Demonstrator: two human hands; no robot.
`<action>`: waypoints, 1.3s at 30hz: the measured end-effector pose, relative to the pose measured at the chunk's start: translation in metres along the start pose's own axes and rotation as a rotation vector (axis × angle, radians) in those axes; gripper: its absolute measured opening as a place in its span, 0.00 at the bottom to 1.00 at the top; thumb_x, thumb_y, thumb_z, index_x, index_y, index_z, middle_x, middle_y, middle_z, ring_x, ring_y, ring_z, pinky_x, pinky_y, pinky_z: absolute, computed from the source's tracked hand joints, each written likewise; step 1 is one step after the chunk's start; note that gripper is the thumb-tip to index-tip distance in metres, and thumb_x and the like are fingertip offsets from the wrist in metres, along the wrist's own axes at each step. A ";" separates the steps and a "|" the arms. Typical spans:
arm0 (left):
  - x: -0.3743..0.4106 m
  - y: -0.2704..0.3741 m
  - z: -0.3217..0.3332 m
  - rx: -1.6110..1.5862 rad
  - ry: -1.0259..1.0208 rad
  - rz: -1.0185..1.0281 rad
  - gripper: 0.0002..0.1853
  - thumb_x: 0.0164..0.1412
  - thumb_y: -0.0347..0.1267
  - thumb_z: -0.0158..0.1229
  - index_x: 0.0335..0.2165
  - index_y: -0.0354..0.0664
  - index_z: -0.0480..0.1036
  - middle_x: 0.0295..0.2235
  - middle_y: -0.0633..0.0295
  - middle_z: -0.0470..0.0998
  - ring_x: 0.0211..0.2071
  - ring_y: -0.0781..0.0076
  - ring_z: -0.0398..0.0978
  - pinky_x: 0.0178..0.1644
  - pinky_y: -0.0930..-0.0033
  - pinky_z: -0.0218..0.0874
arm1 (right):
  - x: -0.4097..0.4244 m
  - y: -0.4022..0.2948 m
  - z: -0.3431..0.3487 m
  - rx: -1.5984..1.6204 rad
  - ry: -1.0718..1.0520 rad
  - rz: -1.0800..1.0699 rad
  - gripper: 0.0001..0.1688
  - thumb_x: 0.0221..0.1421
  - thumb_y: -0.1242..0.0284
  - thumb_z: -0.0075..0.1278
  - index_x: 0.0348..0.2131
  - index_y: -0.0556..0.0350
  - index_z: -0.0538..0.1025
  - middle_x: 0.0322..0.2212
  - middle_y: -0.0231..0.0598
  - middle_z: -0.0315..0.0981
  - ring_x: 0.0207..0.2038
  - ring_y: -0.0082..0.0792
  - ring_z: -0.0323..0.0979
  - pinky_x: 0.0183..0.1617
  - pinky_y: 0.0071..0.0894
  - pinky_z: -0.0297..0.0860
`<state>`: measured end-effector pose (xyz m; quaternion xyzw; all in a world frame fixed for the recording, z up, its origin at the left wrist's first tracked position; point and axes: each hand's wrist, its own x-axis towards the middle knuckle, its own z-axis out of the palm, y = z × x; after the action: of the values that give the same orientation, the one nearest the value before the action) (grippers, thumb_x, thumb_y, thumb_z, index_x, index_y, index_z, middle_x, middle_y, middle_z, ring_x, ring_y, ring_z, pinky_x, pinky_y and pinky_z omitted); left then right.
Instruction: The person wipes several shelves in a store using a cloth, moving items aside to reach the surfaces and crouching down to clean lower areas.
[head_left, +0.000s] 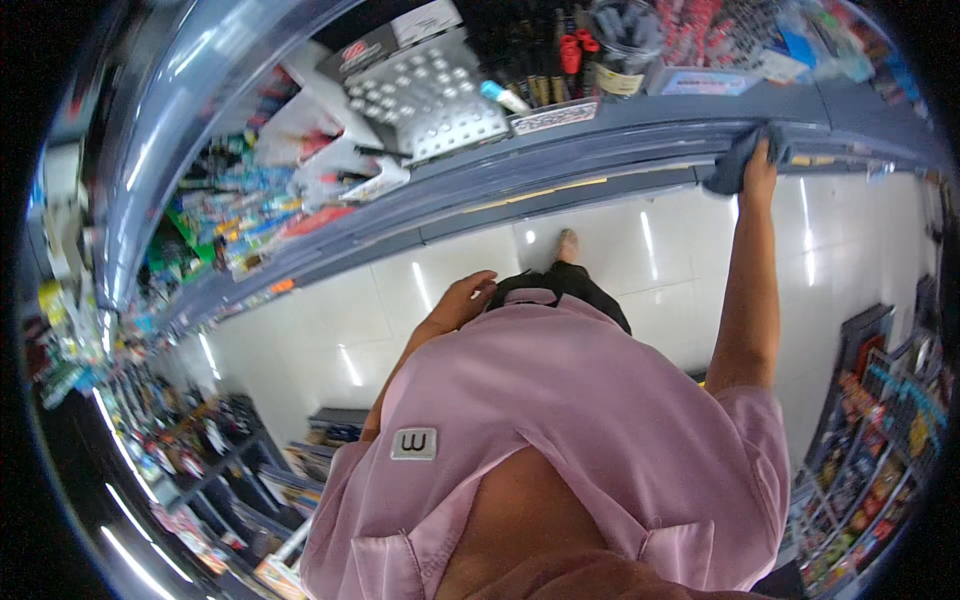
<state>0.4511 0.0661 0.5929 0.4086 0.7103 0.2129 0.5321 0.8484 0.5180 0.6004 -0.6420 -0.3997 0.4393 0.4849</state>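
Observation:
My right hand (759, 169) is closed around a dark blue-grey cloth (731, 161), which touches the front edge of a grey store shelf (637, 127) at the upper right. Part of the fingers is hidden by the cloth. My left hand (471, 294) hangs beside my waist with its fingers loosely curled and apart, and nothing shows in it. Above the shelf edge stand a white perforated display holder (450, 112), a white and blue tube-shaped item (504, 97) and a clear round container (626, 45).
Packed pens or similar slim goods (247, 202) fill the shelf at the left. A curved grey shelf edge (180, 97) passes above them. Behind me stand a wire rack of colourful packets (862, 480) and a dark shelving unit (225, 480). A pale tiled floor (660, 262) lies below.

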 end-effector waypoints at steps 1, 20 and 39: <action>-0.006 -0.011 0.004 -0.058 0.054 -0.026 0.18 0.69 0.37 0.54 0.53 0.43 0.72 0.48 0.52 0.79 0.50 0.58 0.76 0.55 0.60 0.66 | -0.020 -0.001 -0.006 -0.291 0.081 -0.070 0.36 0.68 0.52 0.45 0.58 0.67 0.69 0.52 0.54 0.71 0.54 0.45 0.70 0.59 0.42 0.65; -0.091 -0.109 0.078 -0.250 0.422 -0.143 0.19 0.68 0.38 0.55 0.52 0.39 0.73 0.42 0.47 0.82 0.43 0.54 0.80 0.49 0.59 0.71 | -0.155 -0.064 0.079 -0.914 -0.717 -1.445 0.32 0.39 0.85 0.54 0.48 0.52 0.75 0.53 0.55 0.62 0.55 0.62 0.62 0.59 0.56 0.64; 0.100 0.170 0.046 -1.456 0.535 0.090 0.44 0.61 0.59 0.59 0.56 0.28 0.63 0.49 0.54 0.69 0.46 0.67 0.73 0.54 0.66 0.71 | -0.210 -0.105 0.159 -0.604 -1.333 -1.605 0.37 0.45 0.79 0.58 0.57 0.55 0.69 0.52 0.47 0.66 0.52 0.51 0.67 0.55 0.46 0.66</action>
<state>0.5439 0.2392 0.6445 -0.0809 0.4784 0.7386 0.4680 0.6262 0.3858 0.7173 0.0814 -0.9773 0.1382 0.1383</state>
